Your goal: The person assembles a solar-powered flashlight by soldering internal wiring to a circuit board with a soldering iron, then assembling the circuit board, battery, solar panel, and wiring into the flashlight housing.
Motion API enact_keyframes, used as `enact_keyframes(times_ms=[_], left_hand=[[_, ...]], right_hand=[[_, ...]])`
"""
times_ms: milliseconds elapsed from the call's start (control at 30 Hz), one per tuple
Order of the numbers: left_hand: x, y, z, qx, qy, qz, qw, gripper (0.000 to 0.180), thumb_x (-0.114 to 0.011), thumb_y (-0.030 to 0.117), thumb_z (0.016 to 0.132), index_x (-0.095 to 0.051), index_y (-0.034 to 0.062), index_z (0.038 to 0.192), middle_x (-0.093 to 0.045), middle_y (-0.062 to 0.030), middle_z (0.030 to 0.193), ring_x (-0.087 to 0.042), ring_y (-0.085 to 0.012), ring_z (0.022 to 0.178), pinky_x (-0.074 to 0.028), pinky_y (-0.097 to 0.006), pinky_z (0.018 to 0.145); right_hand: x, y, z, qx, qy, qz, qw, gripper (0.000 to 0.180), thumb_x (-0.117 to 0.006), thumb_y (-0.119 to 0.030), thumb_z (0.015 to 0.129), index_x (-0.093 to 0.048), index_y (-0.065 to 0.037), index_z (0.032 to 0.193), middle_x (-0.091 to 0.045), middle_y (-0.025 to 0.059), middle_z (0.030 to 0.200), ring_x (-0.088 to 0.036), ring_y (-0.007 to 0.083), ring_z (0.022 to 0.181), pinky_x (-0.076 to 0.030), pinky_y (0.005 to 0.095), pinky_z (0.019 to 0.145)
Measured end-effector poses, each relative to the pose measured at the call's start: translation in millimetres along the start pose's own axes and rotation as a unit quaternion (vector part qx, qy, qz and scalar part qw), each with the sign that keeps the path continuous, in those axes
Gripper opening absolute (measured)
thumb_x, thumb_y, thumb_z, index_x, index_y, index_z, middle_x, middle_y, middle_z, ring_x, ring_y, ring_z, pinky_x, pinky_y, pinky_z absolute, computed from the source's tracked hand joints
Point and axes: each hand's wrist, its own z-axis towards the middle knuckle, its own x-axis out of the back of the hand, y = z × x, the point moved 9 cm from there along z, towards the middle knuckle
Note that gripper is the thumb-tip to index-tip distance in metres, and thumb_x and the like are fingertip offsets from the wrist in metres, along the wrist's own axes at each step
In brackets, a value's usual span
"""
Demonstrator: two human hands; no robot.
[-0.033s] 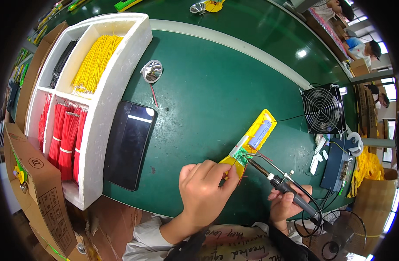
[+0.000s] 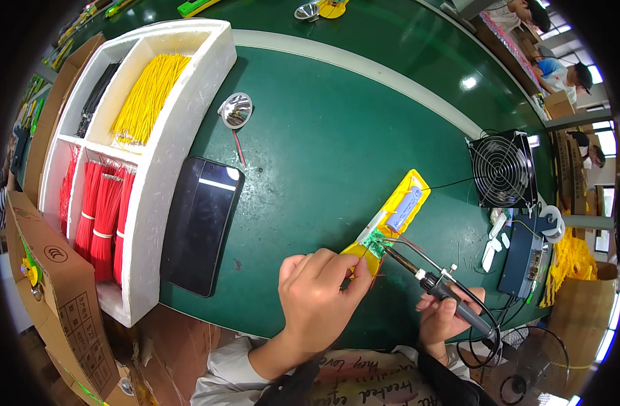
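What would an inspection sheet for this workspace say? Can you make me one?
Surface: green table, shiny, marked in places.
Job's things: yellow casing with blue cylinder and green circuit board; soldering iron pointed at the board.
Clutter: dark flat slab, shiny reflector, white pieces.
Hands: left hand at casing's near end, grip unclear; right hand holds the iron.
Cables: black cable looping beside right hand.
Surroundings: foam box of wires, black fan, people beyond.

a whitish left sleeve [image 2: 222, 369] is bunching in loose, soft creases and ending partway along the forearm [image 2: 283, 352]. black cloth [image 2: 283, 391] is showing on both sides of the chest, framing a beige, faintly pinkish shirt front [image 2: 354, 362] that is carrying rows of dark, slanting script lettering.
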Motion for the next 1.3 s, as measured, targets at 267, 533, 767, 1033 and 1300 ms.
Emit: enact_keyframes(times_ms=[267, 533, 767, 1033, 1300], left_hand=[[-1.0, -3.3, -0.3, 0.004, 0.002, -0.018, 1.0, 0.015, -0.074, 0.003, 0.064, -0.061, 0.01, 0.065, -0.053, 0.0025, 0.055, -0.049, -0.0136, 0.047, -0.037, -0.028, 0.06], [-0.5, -2.8, 0.7, 0.004, 0.004, -0.023, 1.0, 0.016, -0.074, 0.002, 0.064, -0.06, 0.01, 0.064, -0.052, 0.0025, 0.054, -0.049, -0.0134, 0.047, -0.037, -0.028, 0.059], [-0.2, -2.1, 0.7, -0.004, 0.004, -0.023, 1.0, 0.017, -0.074, 0.002, 0.063, -0.06, 0.0104, 0.064, -0.052, 0.0031, 0.055, -0.049, -0.0134, 0.047, -0.038, -0.028, 0.059], [-0.3, -1.1, 1.3, -0.004, 0.001, -0.02, 1.0, 0.017, -0.074, 0.002, 0.064, -0.06, 0.0105, 0.064, -0.052, 0.0034, 0.055, -0.049, -0.0135, 0.048, -0.038, -0.028, 0.059], [0.0, -1.3, 1.0, -0.004, 0.003, -0.018, 1.0, 0.017, -0.075, 0.002, 0.064, -0.06, 0.0106, 0.065, -0.052, 0.0036, 0.055, -0.048, -0.0129, 0.047, -0.037, -0.028, 0.059]], right_hand=[[-4.8, 5.7, 0.8, -0.024, -0.025, 0.008, 0.999, 0.045, -0.067, -0.036, 0.083, -0.037, -0.003, 0.091, -0.05, 0.0076, 0.062, -0.053, 0.0135, 0.043, -0.045, 0.0231, 0.038], [-3.9, 6.4, 0.1, -0.031, -0.012, 0.013, 0.999, 0.042, -0.065, -0.034, 0.085, -0.036, -0.004, 0.092, -0.051, 0.0086, 0.066, -0.054, 0.0138, 0.045, -0.043, 0.0227, 0.036], [-7.7, -1.0, 3.8, 0.013, -0.066, 0.003, 0.998, 0.042, -0.066, -0.032, 0.086, -0.037, -0.002, 0.09, -0.058, 0.012, 0.061, -0.057, 0.0156, 0.05, -0.049, 0.0268, 0.047], [-10.3, -4.4, 3.2, 0.047, -0.088, -0.023, 0.995, 0.04, -0.065, -0.033, 0.087, -0.038, -0.003, 0.09, -0.059, 0.0077, 0.059, -0.058, 0.0143, 0.051, -0.049, 0.0261, 0.054], [-9.1, -4.4, 2.5, 0.046, -0.082, -0.029, 0.995, 0.042, -0.066, -0.035, 0.086, -0.038, -0.003, 0.089, -0.059, 0.0082, 0.06, -0.058, 0.0144, 0.051, -0.049, 0.0258, 0.053]])
